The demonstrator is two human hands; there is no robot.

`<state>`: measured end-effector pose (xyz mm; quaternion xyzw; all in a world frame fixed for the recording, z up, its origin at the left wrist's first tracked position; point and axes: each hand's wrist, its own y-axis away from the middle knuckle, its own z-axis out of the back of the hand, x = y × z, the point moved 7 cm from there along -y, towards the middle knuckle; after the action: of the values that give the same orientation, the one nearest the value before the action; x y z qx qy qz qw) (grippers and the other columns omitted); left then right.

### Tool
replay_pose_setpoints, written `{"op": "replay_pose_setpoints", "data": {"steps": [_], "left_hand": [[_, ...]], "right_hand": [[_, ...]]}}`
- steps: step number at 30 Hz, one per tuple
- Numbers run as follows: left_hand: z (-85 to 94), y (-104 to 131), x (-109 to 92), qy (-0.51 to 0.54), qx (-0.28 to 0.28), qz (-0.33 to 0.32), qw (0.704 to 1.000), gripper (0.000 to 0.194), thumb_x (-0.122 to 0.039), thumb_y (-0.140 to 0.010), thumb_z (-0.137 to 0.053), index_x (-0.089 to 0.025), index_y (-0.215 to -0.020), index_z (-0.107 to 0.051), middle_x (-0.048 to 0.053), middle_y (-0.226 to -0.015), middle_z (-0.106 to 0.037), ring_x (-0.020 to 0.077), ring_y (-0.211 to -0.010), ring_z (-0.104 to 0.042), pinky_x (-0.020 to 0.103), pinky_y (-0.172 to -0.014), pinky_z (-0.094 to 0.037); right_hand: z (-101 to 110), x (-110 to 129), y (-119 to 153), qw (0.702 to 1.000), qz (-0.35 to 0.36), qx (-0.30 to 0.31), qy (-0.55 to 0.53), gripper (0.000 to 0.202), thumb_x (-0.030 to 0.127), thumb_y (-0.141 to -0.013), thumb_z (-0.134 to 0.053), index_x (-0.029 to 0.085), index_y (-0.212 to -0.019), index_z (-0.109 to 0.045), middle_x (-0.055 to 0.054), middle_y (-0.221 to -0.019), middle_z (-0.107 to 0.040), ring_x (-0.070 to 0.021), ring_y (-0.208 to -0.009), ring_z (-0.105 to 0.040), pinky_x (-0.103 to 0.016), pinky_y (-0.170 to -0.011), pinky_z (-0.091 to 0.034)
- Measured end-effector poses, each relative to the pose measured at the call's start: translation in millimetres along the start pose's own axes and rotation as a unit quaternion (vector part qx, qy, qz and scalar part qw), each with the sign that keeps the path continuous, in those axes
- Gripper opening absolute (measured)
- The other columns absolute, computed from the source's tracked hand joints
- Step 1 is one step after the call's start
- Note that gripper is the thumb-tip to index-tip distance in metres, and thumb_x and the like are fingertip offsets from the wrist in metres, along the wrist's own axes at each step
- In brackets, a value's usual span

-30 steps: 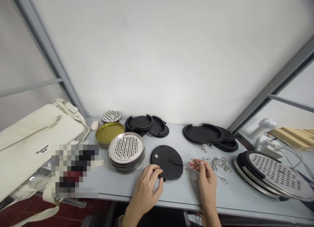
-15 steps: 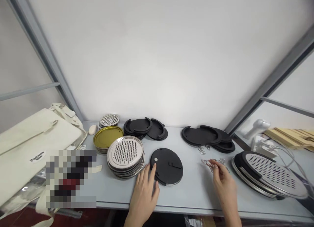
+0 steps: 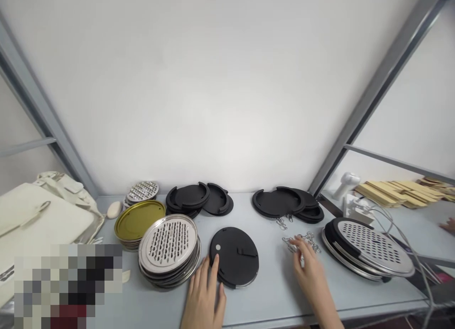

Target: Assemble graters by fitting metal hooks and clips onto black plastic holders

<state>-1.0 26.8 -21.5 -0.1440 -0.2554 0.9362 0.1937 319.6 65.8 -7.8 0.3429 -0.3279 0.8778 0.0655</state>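
My left hand (image 3: 205,296) lies with fingers stretched out at the left edge of a round black plate (image 3: 245,267). Its index fingertip touches the plate just below a pale round spot. My right hand (image 3: 311,272) reaches into a small pile of wire clips (image 3: 311,241), its thumb and index finger slightly apart. No clip is plainly gripped; the fingers partly cover the pile. Left of my left hand stands a stack of round metal graters (image 3: 168,243), beside gold-coloured round lids (image 3: 140,220).
Black round holders (image 3: 188,196) sit along the wall, with more black holders (image 3: 279,203) further right. Oval graters with black rims (image 3: 373,241) are stacked at right, near a cable and wooden pieces (image 3: 398,191). A cream bag (image 3: 46,210) occupies the left. Another person's hand (image 3: 448,224) shows at the right edge.
The view has shifted, so the bench items sit further left and lower. My right thumb and index finger have parted over the clips. My left hand remains at the black plate.
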Motion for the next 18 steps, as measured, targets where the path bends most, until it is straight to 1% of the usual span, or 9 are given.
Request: {"op": "replay_pose_setpoints", "data": {"steps": [2,4,5,7,9,12,13,15,18], "left_hand": [[-6.4,2,4,-0.012,-0.007,-0.015,1.0,0.066,-0.024,-0.089,-0.046,-0.022,-0.151,-0.023,0.008,-0.14,-0.052,0.0224,-0.123,-0.053,0.033,-0.095,-0.048],[-13.2,4,9,-0.02,-0.013,-0.025,0.999,0.067,-0.024,-0.088,-0.047,-0.022,-0.151,-0.022,0.008,-0.138,-0.054,0.0228,-0.122,-0.054,0.033,-0.092,-0.05],[-16.2,4,11,-0.021,-0.019,-0.031,0.999,0.068,-0.024,-0.088,-0.047,-0.023,-0.151,-0.022,0.008,-0.137,-0.055,0.023,-0.121,-0.055,0.033,-0.091,-0.051],[-21.4,6,15,-0.015,-0.033,-0.038,0.999,0.07,-0.024,-0.087,-0.048,-0.023,-0.151,-0.021,0.009,-0.133,-0.058,0.0236,-0.117,-0.058,0.033,-0.089,-0.052],[-26.1,7,17,0.002,-0.044,-0.038,0.998,0.07,-0.024,-0.086,-0.049,-0.025,-0.151,-0.022,0.01,-0.13,-0.06,0.0249,-0.115,-0.059,0.035,-0.088,-0.052],[-30.8,8,23,0.03,-0.054,0.005,0.998,0.063,-0.024,-0.085,-0.044,-0.025,-0.148,-0.032,0.012,-0.131,-0.058,0.0277,-0.117,-0.057,0.041,-0.09,-0.05],[-31.7,9,24,0.038,-0.057,0.024,0.997,0.061,-0.023,-0.085,-0.042,-0.024,-0.145,-0.036,0.012,-0.131,-0.058,0.0284,-0.118,-0.056,0.042,-0.09,-0.05],[-32.9,11,27,0.057,-0.062,0.053,0.995,0.057,-0.022,-0.084,-0.04,-0.024,-0.141,-0.044,0.012,-0.132,-0.057,0.0291,-0.118,-0.056,0.043,-0.092,-0.048],[-34.7,13,27,0.085,-0.07,0.057,0.992,0.057,-0.019,-0.081,-0.039,-0.025,-0.137,-0.05,0.009,-0.128,-0.061,0.0281,-0.114,-0.058,0.043,-0.093,-0.047]], "right_hand": [[-15,25,11,0.998,-0.007,0.051,-0.039,0.025,0.035,-0.082,-0.046,0.02,-0.094,-0.063,-0.012,-0.101,-0.067,-0.0284,-0.099,-0.063,-0.046,-0.089,-0.049],[-35,48,25,0.989,-0.062,0.097,-0.092,0.025,0.038,-0.088,-0.045,0.021,-0.091,-0.062,-0.01,-0.092,-0.069,-0.0251,-0.086,-0.066,-0.039,-0.079,-0.053],[-47,59,31,0.983,-0.081,0.119,-0.115,0.026,0.04,-0.089,-0.044,0.021,-0.09,-0.062,-0.01,-0.091,-0.069,-0.0244,-0.083,-0.066,-0.038,-0.077,-0.054],[-62,79,35,0.981,-0.091,0.115,-0.128,0.028,0.043,-0.088,-0.047,0.02,-0.092,-0.062,-0.011,-0.093,-0.068,-0.0253,-0.088,-0.065,-0.038,-0.081,-0.052],[-71,87,32,0.982,-0.115,0.103,-0.108,0.033,0.046,-0.084,-0.054,0.02,-0.101,-0.062,-0.011,-0.096,-0.066,-0.0267,-0.094,-0.062,-0.039,-0.083,-0.05],[-84,85,21,0.965,-0.162,0.187,-0.092,0.039,0.049,-0.08,-0.058,0.017,-0.101,-0.062,-0.005,-0.077,-0.061,-0.0225,-0.073,-0.058,-0.034,-0.068,-0.048],[-86,84,17,0.957,-0.166,0.217,-0.098,0.038,0.05,-0.08,-0.058,0.016,-0.098,-0.062,-0.002,-0.072,-0.057,-0.02,-0.068,-0.055,-0.032,-0.064,-0.045],[-83,85,12,0.945,-0.158,0.262,-0.111,0.035,0.05,-0.081,-0.058,0.016,-0.086,-0.061,0.001,-0.066,-0.05,-0.0155,-0.063,-0.048,-0.028,-0.059,-0.04],[-73,92,16,0.93,-0.144,0.302,-0.153,0.037,0.053,-0.084,-0.055,0.018,-0.073,-0.054,0.004,-0.063,-0.044,-0.0127,-0.061,-0.042,-0.026,-0.059,-0.037]]}}
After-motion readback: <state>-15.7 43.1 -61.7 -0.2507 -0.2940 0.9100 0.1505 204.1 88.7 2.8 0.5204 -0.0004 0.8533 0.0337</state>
